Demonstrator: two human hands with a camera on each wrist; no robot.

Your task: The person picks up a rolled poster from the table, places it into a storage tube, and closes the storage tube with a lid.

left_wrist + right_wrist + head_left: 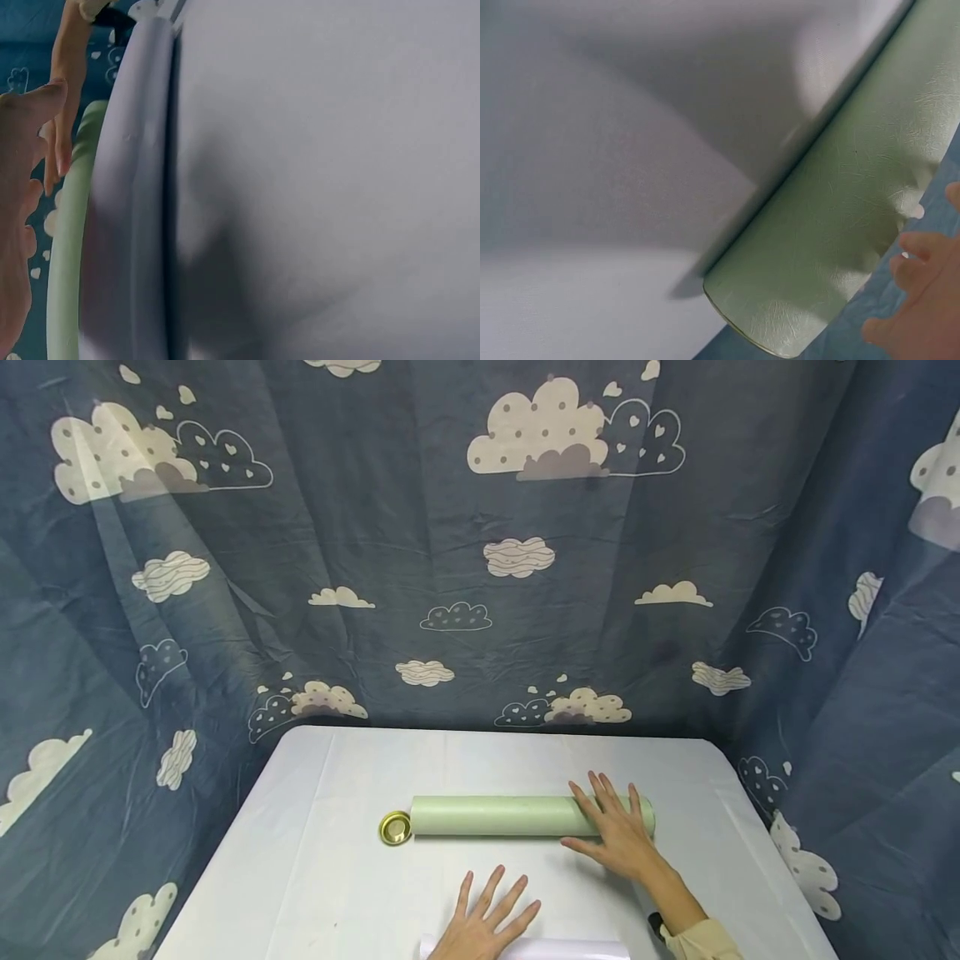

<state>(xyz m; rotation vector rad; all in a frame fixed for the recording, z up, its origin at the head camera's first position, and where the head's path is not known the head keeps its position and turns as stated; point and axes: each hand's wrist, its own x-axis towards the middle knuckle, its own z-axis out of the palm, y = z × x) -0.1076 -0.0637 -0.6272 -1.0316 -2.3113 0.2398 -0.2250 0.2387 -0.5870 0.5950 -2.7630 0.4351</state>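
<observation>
A: Two hands over the white-covered table [337,877]. Right hand [618,831] lay flat, fingers straight and spread, on the right end of the long pale green cardboard tube [495,816], gripping nothing.

B: Tube's position?

A: Lying crosswise mid-table, small round gold metal cap [395,828] at its left end. Left hand [487,922] was splayed, palm down, on the cloth near the front edge, apart from the tube, holding nothing.

Matt green tube [495,816], shiny brass-coloured metal cap [395,828]

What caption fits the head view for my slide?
Right hand rests flat on a green tube beside a gold lid; left hand lies flat on the white table.
</observation>
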